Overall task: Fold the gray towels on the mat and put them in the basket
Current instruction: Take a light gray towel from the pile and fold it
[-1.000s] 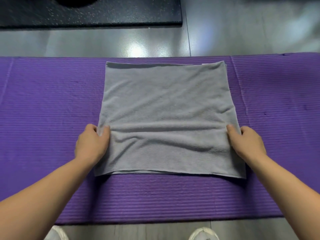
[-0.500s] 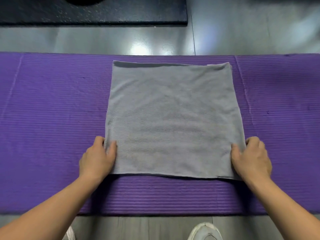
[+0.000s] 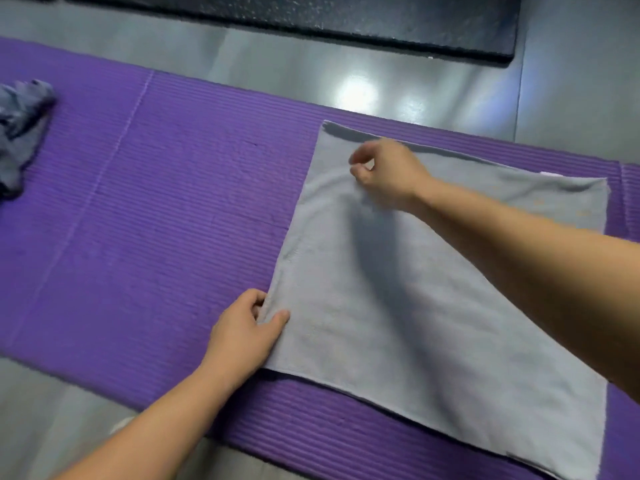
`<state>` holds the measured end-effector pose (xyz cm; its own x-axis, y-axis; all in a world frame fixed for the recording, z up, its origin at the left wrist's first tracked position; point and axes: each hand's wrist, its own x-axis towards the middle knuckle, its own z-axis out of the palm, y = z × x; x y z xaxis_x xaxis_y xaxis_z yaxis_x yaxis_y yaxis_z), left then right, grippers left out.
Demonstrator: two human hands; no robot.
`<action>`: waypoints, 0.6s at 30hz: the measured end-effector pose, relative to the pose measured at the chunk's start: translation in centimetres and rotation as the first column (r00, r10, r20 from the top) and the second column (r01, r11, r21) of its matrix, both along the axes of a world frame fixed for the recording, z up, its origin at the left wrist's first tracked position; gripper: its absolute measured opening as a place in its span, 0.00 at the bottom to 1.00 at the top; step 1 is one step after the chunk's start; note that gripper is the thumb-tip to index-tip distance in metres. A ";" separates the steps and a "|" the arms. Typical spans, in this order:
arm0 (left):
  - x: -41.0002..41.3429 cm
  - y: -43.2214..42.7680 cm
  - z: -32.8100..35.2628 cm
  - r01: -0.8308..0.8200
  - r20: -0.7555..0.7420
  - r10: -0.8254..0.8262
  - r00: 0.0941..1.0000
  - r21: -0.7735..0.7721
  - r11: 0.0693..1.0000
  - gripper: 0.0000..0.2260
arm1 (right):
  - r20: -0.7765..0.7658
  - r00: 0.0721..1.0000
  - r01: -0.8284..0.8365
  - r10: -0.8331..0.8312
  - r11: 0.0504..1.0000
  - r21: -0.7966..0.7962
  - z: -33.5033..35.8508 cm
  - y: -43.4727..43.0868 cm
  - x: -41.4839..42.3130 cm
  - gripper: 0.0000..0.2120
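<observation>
A gray towel (image 3: 433,306), folded into a rough square, lies flat on the purple mat (image 3: 156,220) at centre right. My left hand (image 3: 246,327) pinches the towel's near left edge between thumb and fingers. My right hand (image 3: 384,171) hovers over the towel's far left corner with curled fingers; nothing shows between them. A second, crumpled gray towel (image 3: 20,129) lies at the mat's far left. No basket is in view.
Grey glossy floor (image 3: 277,71) borders the mat on the far side and at the near left. A black speckled mat (image 3: 311,19) lies on the floor beyond. A white shoe tip (image 3: 121,424) peeks out beside my left forearm.
My right hand let go of the towel's near right corner and reached across to its far left corner. My view swung left, bringing the crumpled towel into sight. My left hand stayed on the left edge.
</observation>
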<state>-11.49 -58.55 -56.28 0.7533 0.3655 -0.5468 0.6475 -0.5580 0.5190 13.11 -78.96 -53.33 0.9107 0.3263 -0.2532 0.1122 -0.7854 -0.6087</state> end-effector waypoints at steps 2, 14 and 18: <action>0.1 0.4 0.0 -0.078 -0.009 0.077 0.997 -0.136 0.988 0.07 | 0.029 0.998 0.048 -0.048 0.999 0.006 -0.5 2.2 3.6 0.16; 0.1 1.8 0.7 -0.226 -0.017 0.235 0.972 -0.350 0.909 0.02 | 0.027 0.991 -0.122 0.129 0.974 -0.192 -1.5 6.8 11.0 0.10; 0.3 4.1 0.7 -0.377 0.054 0.419 0.906 -0.346 0.859 0.02 | 0.074 0.993 -0.076 0.088 0.986 -0.151 -0.5 8.3 13.1 0.11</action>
<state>-11.19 -54.48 -55.63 0.6498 0.4693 -0.5980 0.6977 -0.0560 0.7142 26.16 -70.69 -53.82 0.9017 0.3653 -0.2315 0.2237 -0.8520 -0.4734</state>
